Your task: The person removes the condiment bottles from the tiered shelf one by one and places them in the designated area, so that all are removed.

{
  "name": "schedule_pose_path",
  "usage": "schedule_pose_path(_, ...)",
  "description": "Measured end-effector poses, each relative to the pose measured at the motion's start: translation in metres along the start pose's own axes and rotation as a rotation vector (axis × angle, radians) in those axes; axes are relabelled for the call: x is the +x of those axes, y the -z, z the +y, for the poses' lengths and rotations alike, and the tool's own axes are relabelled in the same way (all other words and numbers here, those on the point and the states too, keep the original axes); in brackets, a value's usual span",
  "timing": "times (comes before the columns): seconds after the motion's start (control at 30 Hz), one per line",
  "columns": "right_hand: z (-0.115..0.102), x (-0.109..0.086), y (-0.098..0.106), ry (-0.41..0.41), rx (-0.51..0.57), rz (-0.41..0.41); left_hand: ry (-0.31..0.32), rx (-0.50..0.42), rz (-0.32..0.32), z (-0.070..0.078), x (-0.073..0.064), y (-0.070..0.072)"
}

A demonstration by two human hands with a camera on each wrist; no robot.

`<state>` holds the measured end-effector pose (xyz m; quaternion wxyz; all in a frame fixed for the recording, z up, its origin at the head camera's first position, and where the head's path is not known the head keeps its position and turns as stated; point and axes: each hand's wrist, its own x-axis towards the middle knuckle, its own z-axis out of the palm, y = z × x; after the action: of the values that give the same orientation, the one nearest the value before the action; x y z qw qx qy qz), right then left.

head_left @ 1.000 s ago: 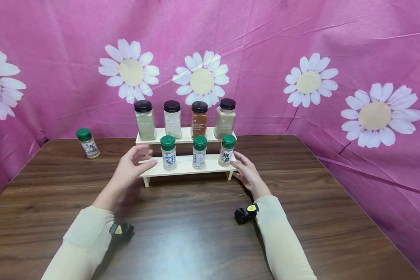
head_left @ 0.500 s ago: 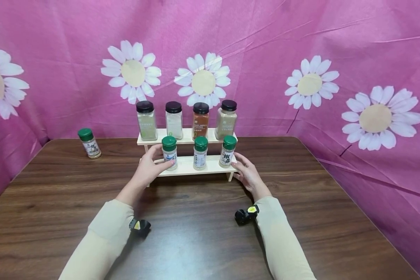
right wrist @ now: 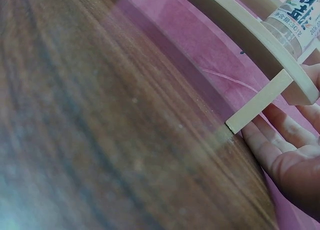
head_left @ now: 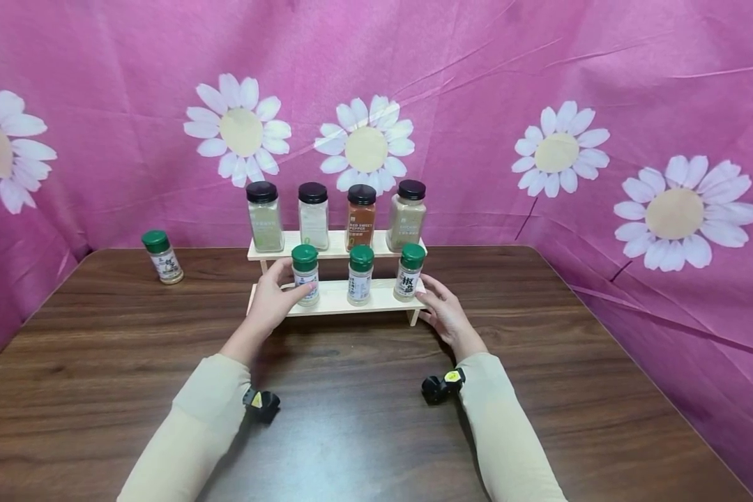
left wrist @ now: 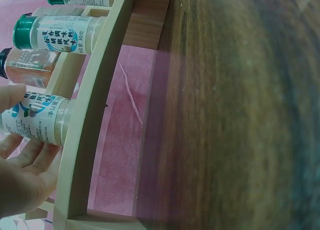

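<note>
A two-tier wooden spice rack point(head_left: 335, 307) stands on the table. My left hand point(head_left: 268, 301) holds the left green-capped spice bottle point(head_left: 305, 275) on its lower shelf, thumb in front and fingers behind; in the left wrist view the bottle point(left wrist: 37, 117) is upright on the board. My right hand point(head_left: 444, 314) grips the right end of the rack. In the right wrist view its fingers point(right wrist: 280, 135) lie by the rack's leg point(right wrist: 260, 102), partly under the shelf. Close by stands the right green-capped bottle point(head_left: 408, 273); another green-capped bottle point(head_left: 360, 277) stands mid-shelf.
Several black-capped spice jars point(head_left: 361, 217) line the upper shelf. One green-capped bottle point(head_left: 163, 258) stands apart at the table's back left. A pink cloth point(head_left: 458, 125) with daisies hangs behind the brown wooden table point(head_left: 351, 404).
My left hand has moved right from the rack's left end and taken hold of the left green-capped bottle. The right hand stays at the rack's right end.
</note>
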<state>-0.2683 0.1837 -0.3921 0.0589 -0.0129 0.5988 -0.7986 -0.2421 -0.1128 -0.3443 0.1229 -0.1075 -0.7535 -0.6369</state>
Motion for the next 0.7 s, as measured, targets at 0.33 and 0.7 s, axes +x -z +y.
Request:
schedule_pose_path(0.33, 0.0, 0.001, 0.0, -0.012, -0.012, 0.01, -0.024, -0.021, 0.062, 0.0, -0.003, 0.002)
schedule_pose_path(0.7, -0.001, 0.0, 0.0, -0.02, -0.01, 0.006, -0.04, -0.03, 0.074, 0.013, -0.014, 0.024)
